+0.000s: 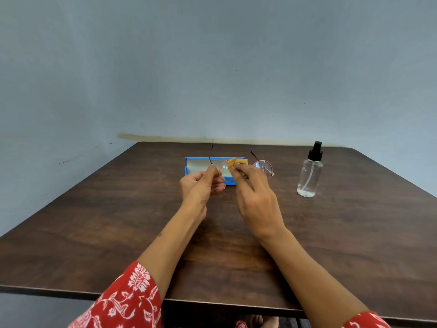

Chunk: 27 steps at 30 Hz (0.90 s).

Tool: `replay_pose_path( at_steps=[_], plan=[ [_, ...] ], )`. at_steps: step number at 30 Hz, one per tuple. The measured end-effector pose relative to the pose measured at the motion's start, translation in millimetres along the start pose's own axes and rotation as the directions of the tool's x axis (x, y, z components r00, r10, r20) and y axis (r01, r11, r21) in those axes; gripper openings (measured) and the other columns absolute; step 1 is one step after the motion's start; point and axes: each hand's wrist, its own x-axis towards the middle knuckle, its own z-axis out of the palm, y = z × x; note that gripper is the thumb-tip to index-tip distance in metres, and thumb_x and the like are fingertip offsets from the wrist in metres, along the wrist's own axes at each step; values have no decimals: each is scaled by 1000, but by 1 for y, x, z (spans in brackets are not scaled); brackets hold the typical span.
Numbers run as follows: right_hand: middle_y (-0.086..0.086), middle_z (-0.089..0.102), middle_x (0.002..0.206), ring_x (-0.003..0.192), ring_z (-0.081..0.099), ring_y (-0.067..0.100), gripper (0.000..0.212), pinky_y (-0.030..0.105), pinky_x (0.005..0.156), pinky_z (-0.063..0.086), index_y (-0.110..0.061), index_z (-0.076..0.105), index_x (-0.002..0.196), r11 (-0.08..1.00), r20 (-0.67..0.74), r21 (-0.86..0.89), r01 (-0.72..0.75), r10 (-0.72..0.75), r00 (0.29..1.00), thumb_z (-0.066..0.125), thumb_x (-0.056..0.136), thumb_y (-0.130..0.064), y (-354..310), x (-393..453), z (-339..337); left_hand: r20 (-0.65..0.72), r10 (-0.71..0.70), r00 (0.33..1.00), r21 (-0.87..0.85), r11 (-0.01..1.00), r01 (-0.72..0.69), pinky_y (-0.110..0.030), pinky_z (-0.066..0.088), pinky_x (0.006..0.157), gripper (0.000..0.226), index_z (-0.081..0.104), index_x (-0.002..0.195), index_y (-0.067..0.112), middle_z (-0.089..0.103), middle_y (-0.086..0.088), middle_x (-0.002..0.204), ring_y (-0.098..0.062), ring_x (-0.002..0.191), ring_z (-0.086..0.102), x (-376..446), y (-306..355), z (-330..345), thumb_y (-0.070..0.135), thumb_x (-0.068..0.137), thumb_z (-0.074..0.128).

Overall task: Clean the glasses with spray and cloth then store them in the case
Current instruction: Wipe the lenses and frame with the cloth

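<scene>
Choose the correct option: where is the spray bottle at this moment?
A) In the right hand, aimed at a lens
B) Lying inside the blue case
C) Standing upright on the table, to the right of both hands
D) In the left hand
C: the spray bottle stands upright on the table, untouched, while the left hand holds the glasses and the right hand pinches the cloth.

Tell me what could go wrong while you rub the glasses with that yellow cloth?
The left hand holds the glasses only by one thin corner, so hard rubbing could bend the frame or make it slip from the grip. The right hand pinches the cloth over one lens above the open blue case; dropped glasses might hit its edge. The spray bottle stands close to the right arm and could get knocked over.
</scene>
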Motion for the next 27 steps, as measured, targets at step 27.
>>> replay_pose_path(
  at_steps=[27],
  plan=[
    [14,62,110,105,51,22,31,25,77,48,2,66,111,962,-9,47,-270,271,963,49,86,-7,19,-4,-4,-72,-23,997,-96,995,16,-15,49,43,16,65,67,2,59,1,46,-6,40,55,6,8,-6,5,82,61]
  ],
)
